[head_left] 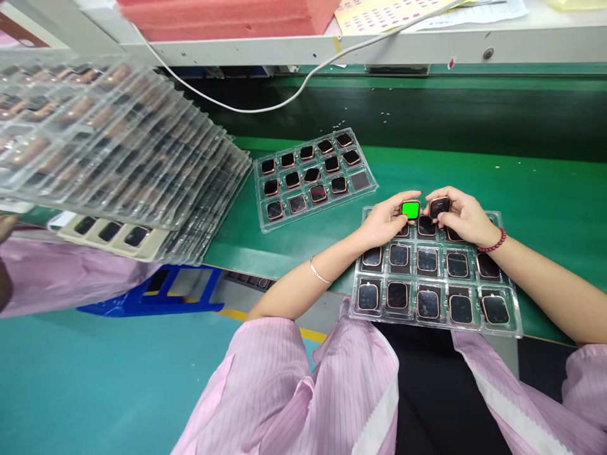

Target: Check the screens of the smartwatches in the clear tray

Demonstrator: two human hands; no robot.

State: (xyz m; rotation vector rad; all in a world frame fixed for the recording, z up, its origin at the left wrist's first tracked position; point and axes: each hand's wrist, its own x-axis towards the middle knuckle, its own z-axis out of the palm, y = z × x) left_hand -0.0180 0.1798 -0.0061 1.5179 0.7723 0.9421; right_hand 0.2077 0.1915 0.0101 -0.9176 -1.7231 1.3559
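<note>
My left hand (385,220) holds a square watch body with a bright green screen (410,210) by its edges. My right hand (463,216) grips a dark square watch body with a rose-gold frame (439,206). The two watch bodies are close together but apart. Both hands hover just above a clear plastic tray (355,308), which holds several dark watch bodies in rows; my hands hide its top row. Further left, a second clear tray (279,221) lies tilted on the green surface, with dark watch bodies in most pockets and one dark square pocket insert.
A tall stack of clear trays (118,145) juts in at the left, above a beige tray (114,235). A co-worker's pink sleeve (57,272) lies below it. A white cable (265,109), pink foam (222,16) and papers (393,14) lie beyond the green bench (531,177).
</note>
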